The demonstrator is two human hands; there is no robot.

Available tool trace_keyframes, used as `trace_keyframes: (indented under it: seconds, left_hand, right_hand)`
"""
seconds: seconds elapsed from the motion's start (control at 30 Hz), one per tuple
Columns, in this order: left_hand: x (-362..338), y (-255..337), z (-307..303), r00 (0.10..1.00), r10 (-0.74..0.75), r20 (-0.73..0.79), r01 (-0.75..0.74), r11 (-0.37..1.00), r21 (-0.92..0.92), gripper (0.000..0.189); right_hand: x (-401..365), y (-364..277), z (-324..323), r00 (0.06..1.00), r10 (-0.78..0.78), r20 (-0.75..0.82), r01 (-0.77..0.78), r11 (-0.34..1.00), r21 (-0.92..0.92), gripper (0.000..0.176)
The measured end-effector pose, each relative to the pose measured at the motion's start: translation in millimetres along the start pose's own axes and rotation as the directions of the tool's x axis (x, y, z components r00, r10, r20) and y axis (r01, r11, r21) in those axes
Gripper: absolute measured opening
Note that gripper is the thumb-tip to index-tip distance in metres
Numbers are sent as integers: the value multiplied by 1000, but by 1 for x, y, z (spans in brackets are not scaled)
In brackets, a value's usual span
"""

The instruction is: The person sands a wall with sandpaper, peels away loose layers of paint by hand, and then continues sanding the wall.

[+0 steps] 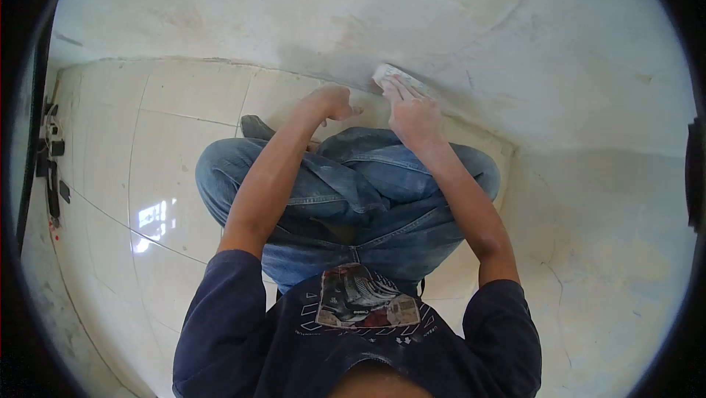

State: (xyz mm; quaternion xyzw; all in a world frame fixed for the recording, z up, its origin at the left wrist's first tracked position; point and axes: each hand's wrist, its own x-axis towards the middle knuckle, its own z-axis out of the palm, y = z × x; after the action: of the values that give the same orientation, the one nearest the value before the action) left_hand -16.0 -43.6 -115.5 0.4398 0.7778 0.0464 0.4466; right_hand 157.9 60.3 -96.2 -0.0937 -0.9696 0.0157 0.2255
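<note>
We find the whitish block (397, 79) at 1 o'clock, by the wall (515, 37), clasped in the right hand (416, 120). The left hand (331, 103), just before 12, curls; its grip we cannot tell. We advise flat, even pressure.

Bare room, perhaps in a home: patchy wall (471, 8), glossy tiled floor (103, 140).

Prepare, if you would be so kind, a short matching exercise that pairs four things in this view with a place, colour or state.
Things:
1. Left hand
2. Block
3. Jeans
4. Floor

Descriptions:
A. Blue
B. In the right hand, by the wall
C. Pale, shiny tiles
D. No tool visible in it

Pairs: 1-D, 2-B, 3-A, 4-C
</note>
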Motion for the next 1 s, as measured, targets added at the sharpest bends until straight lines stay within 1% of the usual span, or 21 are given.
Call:
trace_keyframes:
  seconds: [0.03,0.07,0.1,0.13,0.2,0.23,0.3,0.33,0.4,0.43,0.5,0.53,0.6,0.63,0.73,0.83,0.87,0.93,1.0]
  left_hand:
    - [6,-2,6,990,77,-118,-73,997,34,66]
    - [14,-8,15,960,158,-231,-143,987,79,66]
    - [13,-8,14,910,243,-337,-210,969,131,66]
    - [12,-8,13,909,250,-333,-222,968,118,67]
    - [2,-6,8,905,260,-336,-247,965,83,70]
    - [-7,1,-1,907,278,-315,-286,958,22,71]
    - [-24,12,-12,910,308,-279,-351,928,-123,73]
    - [-25,10,-9,893,340,-294,-414,877,-243,73]
    - [-27,3,-3,856,390,-339,-512,723,-463,72]
    - [-26,-1,0,877,332,-347,-478,678,-558,69]
    - [-26,-2,9,918,220,-331,-397,553,-732,65]
    - [-24,1,10,930,210,-302,-368,527,-766,65]
    - [-22,8,10,951,191,-242,-305,463,-832,64]
    - [-20,9,12,952,185,-244,-303,461,-834,64]
    - [-16,6,16,956,166,-244,-294,478,-827,62]
    - [-8,-6,20,960,155,-234,-281,509,-814,61]
    - [-3,-11,21,961,142,-238,-277,514,-812,60]
    - [0,-13,23,962,92,-258,-266,541,-798,58]
    - [3,-15,23,955,26,-296,-255,583,-772,57]
  right_hand:
    - [2,-5,-2,999,27,-42,-25,998,53,28]
    - [3,-9,-5,993,112,33,-114,990,86,27]
    - [5,-13,-8,976,190,109,-202,973,113,25]
    - [6,-14,-8,948,260,185,-286,948,135,24]
    - [4,-6,-3,928,308,210,-347,920,183,20]
    - [4,-2,0,916,332,224,-377,903,204,19]
    - [2,4,6,913,350,208,-405,842,358,18]
    - [3,5,8,913,355,200,-408,804,433,18]
    - [6,3,10,930,347,118,-342,705,622,19]
    - [8,2,9,933,353,74,-299,644,704,20]
    - [11,-1,3,920,358,159,-349,563,749,21]
    - [11,0,0,912,360,199,-374,524,766,22]
    - [11,3,1,897,381,225,-406,507,760,24]
    - [12,5,2,890,388,238,-420,498,759,25]
    - [8,6,8,898,358,257,-422,531,735,30]
    - [6,11,20,901,300,315,-434,667,606,36]
    - [4,13,23,906,290,309,-421,698,580,37]
    - [3,11,24,916,266,301,-392,753,529,40]
    - [1,11,28,912,253,324,-392,771,502,40]
